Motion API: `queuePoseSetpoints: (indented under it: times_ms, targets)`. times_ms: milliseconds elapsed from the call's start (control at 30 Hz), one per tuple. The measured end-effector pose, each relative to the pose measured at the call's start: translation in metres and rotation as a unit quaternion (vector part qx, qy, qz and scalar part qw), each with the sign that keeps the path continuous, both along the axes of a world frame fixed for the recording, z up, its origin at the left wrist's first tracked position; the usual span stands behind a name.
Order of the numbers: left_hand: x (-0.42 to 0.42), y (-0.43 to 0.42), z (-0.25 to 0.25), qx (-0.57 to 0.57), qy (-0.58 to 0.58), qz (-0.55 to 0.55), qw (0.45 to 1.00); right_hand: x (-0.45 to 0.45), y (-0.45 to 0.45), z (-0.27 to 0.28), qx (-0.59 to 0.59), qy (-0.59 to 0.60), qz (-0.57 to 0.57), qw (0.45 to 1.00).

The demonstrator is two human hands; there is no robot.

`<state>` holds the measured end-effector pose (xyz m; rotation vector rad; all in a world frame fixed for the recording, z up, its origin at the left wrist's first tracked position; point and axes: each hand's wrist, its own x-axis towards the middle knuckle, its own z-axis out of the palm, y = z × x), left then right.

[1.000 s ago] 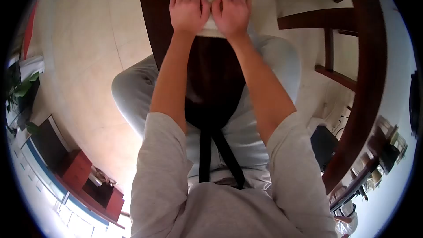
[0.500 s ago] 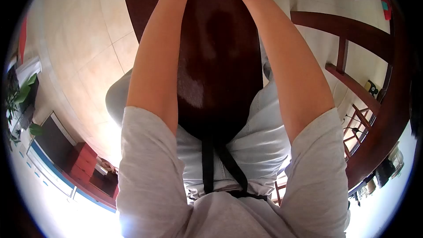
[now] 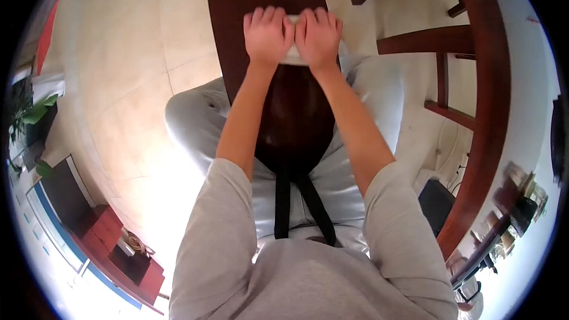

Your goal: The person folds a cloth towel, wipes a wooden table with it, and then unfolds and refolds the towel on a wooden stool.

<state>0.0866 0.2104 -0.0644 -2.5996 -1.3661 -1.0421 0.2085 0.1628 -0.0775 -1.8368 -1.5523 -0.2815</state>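
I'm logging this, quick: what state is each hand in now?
Left hand: closed, holding the pale cloth.
Right hand: closed, holding the same cloth, beside the left.

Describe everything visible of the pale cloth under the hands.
The pale cloth is off-white and looks like fabric, possibly folded, with a fairly straight near edge. It lies on the dark, glossy board, toward its far end. The left hand and right hand cover its sides; a strip shows between them.
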Motion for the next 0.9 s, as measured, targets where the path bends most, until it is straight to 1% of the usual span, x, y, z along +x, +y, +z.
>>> queuePoseSetpoints:
  times_ms: [33, 67, 133, 200, 267, 433, 500, 567, 600, 667, 700, 800, 833, 900]
  targets:
    - [-0.004, -0.015, -0.001, 0.009, -0.02, -0.01, 1.0, -0.004, -0.017, 0.003, -0.016, 0.003, 0.004, 1.0]
    - [-0.009, -0.033, 0.005, -0.018, -0.004, -0.006, 1.0, -0.008, -0.033, 0.007, -0.032, 0.008, 0.007, 0.999]
    - [-0.016, -0.061, 0.003, -0.018, -0.017, 0.002, 1.0, -0.017, -0.058, 0.008, -0.016, 0.02, 0.019, 0.999]
    - [-0.031, -0.079, 0.005, -0.014, -0.021, 0.008, 1.0, -0.03, -0.073, 0.01, -0.005, 0.03, 0.033, 0.999]
    - [-0.038, -0.094, 0.006, -0.043, -0.012, 0.012, 0.999, -0.037, -0.087, 0.012, -0.032, 0.042, 0.043, 0.998]
    - [-0.049, -0.127, 0.01, -0.043, -0.025, 0.025, 0.998, -0.044, -0.113, 0.016, -0.034, 0.045, 0.068, 0.996]
    - [-0.051, -0.127, 0.008, -0.05, -0.026, 0.028, 0.998, -0.044, -0.118, 0.016, -0.047, 0.053, 0.077, 0.995]
    - [-0.055, -0.122, 0.004, -0.053, -0.017, -0.006, 0.998, -0.044, -0.117, 0.014, -0.052, 0.055, 0.083, 0.994]
    - [-0.057, -0.12, 0.005, -0.058, -0.02, -0.001, 0.998, -0.044, -0.116, 0.014, -0.057, 0.061, 0.087, 0.993]
    - [-0.061, -0.113, 0.006, -0.059, -0.02, -0.049, 0.997, -0.044, -0.113, 0.012, -0.054, 0.061, 0.092, 0.992]
    - [-0.062, -0.106, 0.007, -0.065, -0.02, -0.047, 0.997, -0.044, -0.111, 0.011, -0.047, 0.062, 0.094, 0.993]
    - [-0.064, -0.075, 0.009, -0.069, -0.001, -0.126, 0.99, -0.047, -0.097, 0.01, -0.041, 0.058, 0.069, 0.995]
    - [-0.064, -0.063, 0.008, -0.08, -0.002, -0.122, 0.989, -0.048, -0.089, 0.009, -0.051, 0.06, 0.072, 0.994]
    - [-0.062, -0.034, 0.003, -0.048, -0.004, -0.142, 0.989, -0.048, -0.063, 0.007, -0.04, 0.056, 0.042, 0.997]
